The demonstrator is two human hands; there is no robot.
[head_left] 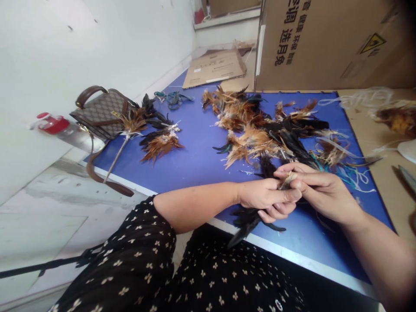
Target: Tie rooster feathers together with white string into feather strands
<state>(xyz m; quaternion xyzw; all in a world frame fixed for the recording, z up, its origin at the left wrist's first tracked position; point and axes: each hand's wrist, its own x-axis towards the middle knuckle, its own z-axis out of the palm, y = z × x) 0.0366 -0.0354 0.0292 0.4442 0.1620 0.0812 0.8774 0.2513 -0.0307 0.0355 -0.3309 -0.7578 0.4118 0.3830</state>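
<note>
My left hand is closed round a bunch of black feathers, whose dark tips spread out below the fist over the table's front edge. The pale quill ends poke up above the thumb. There my right hand pinches at them with thumb and fingers, touching the left hand. Just beyond both hands lies a loose pile of brown and black feathers. Part of the bunch is hidden inside the left fist.
On the blue table sit tied feather bundles and a patterned handbag, with a red-capped bottle beside it. Cardboard boxes stand at the back. White and teal strings and scissors-like blades lie right.
</note>
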